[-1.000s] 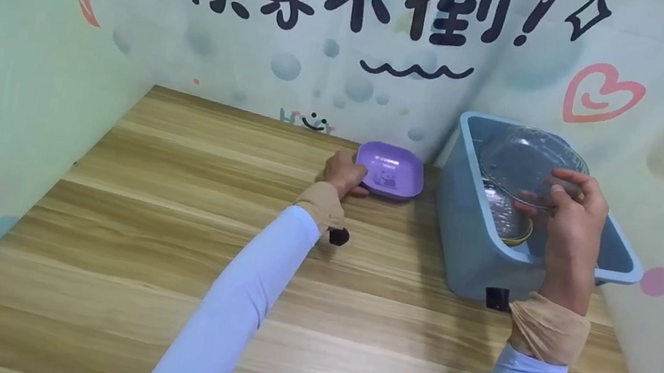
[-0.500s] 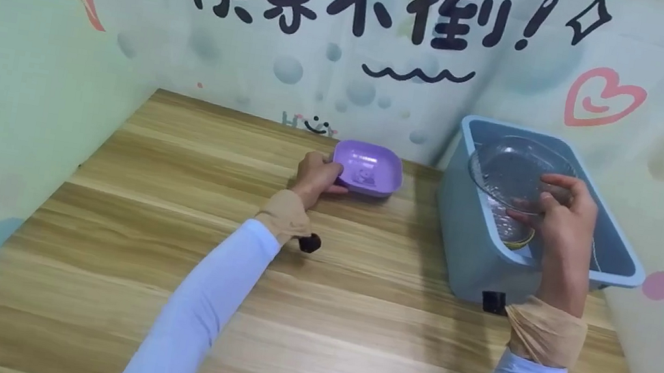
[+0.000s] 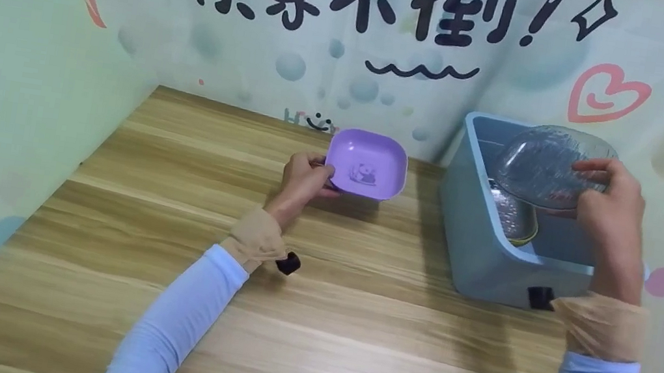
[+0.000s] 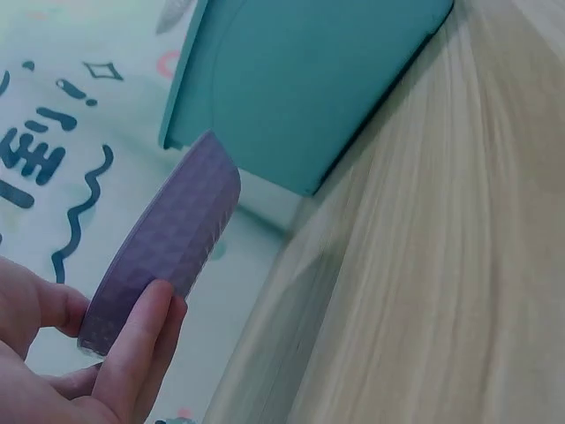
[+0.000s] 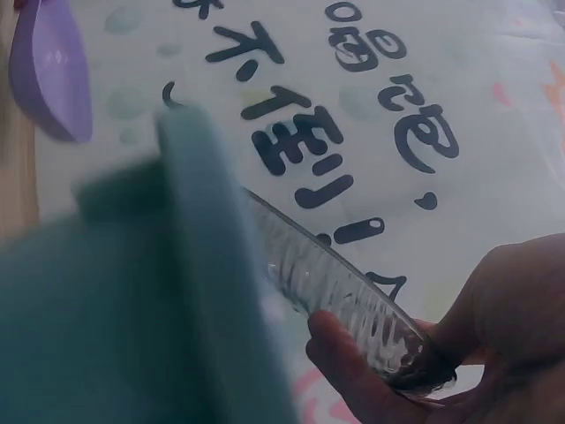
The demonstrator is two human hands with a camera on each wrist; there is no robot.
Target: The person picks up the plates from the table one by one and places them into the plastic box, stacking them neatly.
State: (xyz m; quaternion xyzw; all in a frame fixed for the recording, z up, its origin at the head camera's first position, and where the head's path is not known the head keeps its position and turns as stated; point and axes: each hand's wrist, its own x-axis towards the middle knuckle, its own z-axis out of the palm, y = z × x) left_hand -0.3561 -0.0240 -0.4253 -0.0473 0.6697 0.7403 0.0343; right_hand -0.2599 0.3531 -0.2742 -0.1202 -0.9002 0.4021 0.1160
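Note:
A purple squarish dish with a panda print is pinched at its left edge by my left hand, thumb on the rim and fingers beneath. It is tilted and lifted off the table; its faceted underside shows in the left wrist view as a purple wall. My right hand grips the right edge of a clear ribbed bowl over the open blue bin. In the right wrist view the clear bowl stands beyond the bin's blurred rim.
Inside the bin lies another shiny clear item with a yellow edge. The bin stands at the table's back right, near the printed wall cloth. Wood-grain table stretches in front and to the left.
My left hand has drawn the purple dish leftward and raised it, tipping it toward the camera. My right hand, with the clear bowl, dipped a little, then moved up and to the right.

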